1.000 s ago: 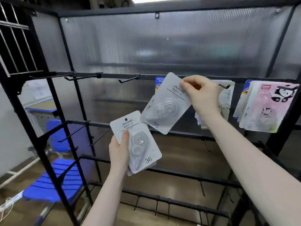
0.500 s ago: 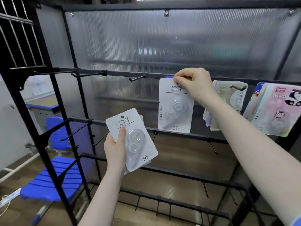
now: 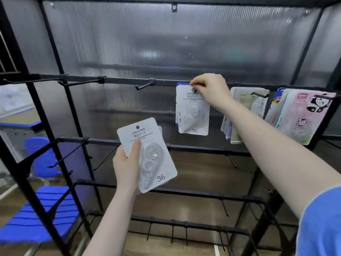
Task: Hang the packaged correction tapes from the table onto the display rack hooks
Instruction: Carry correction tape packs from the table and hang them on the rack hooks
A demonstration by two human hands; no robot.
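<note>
At far left the rack [image 3: 46,163] stands with bare hooks on its top rail [image 3: 129,81], one free hook [image 3: 144,86] just left of the working spot, so room remains for later packs

The left hand [image 3: 127,163] grips a small stack of packs [image 3: 147,154], thumb laid across the front card and fingers curled behind. It is held low and well apart from the rail. Best kept there, steady and out of the way, hole side up, so that the next card comes off the stack ready to hang

Further right, the right hand [image 3: 210,89] pinches the top edge of a white pack [image 3: 192,111] at its hang hole, right at the rail. The card hangs nearly upright in front of a blue-topped pack behind it. The hook tip seems to sit at the hole, though the fingers hide whether it is fully through. The step likely wants the card pushed straight back along the hook until it rests against the one behind, and only then let go, lest it slide off

At right, more packs [image 3: 245,115] and panda packs [image 3: 304,117] already hang
</note>
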